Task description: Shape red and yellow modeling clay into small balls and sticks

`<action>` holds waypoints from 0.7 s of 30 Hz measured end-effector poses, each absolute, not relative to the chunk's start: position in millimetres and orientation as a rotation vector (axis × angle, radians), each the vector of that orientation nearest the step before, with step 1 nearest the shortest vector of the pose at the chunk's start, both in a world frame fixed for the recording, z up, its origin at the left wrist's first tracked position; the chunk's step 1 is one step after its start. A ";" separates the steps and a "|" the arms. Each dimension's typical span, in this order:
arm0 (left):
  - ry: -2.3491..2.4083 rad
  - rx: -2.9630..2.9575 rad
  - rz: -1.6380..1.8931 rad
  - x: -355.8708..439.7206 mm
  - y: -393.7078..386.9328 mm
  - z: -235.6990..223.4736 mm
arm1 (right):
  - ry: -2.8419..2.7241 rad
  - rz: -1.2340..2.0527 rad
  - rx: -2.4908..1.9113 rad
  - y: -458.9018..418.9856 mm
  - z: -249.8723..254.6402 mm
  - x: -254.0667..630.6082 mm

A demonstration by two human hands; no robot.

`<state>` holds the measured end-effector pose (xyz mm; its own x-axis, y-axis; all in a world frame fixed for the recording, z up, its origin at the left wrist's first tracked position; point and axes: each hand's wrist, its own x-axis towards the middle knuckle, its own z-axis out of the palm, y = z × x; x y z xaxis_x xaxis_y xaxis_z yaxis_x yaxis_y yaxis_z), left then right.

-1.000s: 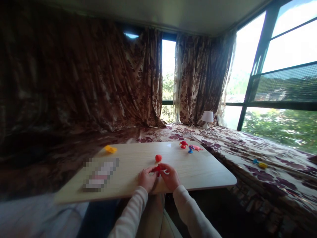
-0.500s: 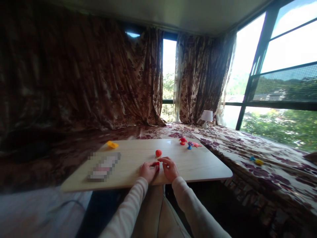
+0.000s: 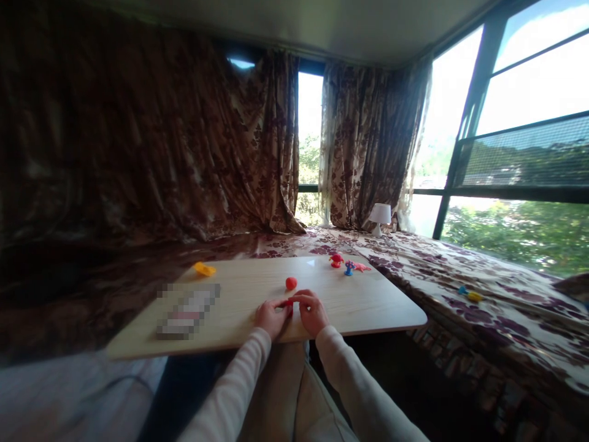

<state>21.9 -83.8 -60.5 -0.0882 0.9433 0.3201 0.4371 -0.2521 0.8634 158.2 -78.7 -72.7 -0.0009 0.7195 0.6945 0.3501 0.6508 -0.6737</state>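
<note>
Near the table's front edge my left hand (image 3: 270,319) pinches a small red piece (image 3: 289,305) between thumb and fingertips. What kind of thing it is does not show clearly, as the fingers cover much of it. My right hand (image 3: 313,313) is curled beside it, its forefinger and thumb closed in on the same red piece from the right. Just beyond both hands a round red ball (image 3: 291,283) rests on the pale wooden table (image 3: 248,276).
At the table's back right stand a red toy figure (image 3: 336,260), a blue figure (image 3: 348,268) and a flat pinkish-red toy (image 3: 362,267). A yellow item (image 3: 204,269) lies back left, near a blurred-out object (image 3: 188,311). A white lamp (image 3: 380,215) stands behind on the patterned cloth.
My right hand's fingers have moved left and now meet the left fingertips at the red piece. The whole view has shifted slightly; the ball and toys stay in place.
</note>
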 end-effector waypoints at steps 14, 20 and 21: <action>1.494 1.793 1.341 21.1 -81.7 -64.7 | -1.526 0.457 -0.921 -79.1 -70.8 158.4; 1.472 1.835 1.342 20.2 -79.5 -66.2 | -1.490 0.552 -0.975 -77.4 -68.9 156.0; 1.474 1.840 1.340 20.0 -79.4 -66.4 | -1.500 0.550 -0.978 -77.7 -68.7 155.5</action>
<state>20.0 -79.4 -66.4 -0.0303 0.9100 0.4135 0.4978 -0.3450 0.7957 155.5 -77.7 -68.7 0.0562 0.8230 0.5653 0.2625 0.5341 -0.8037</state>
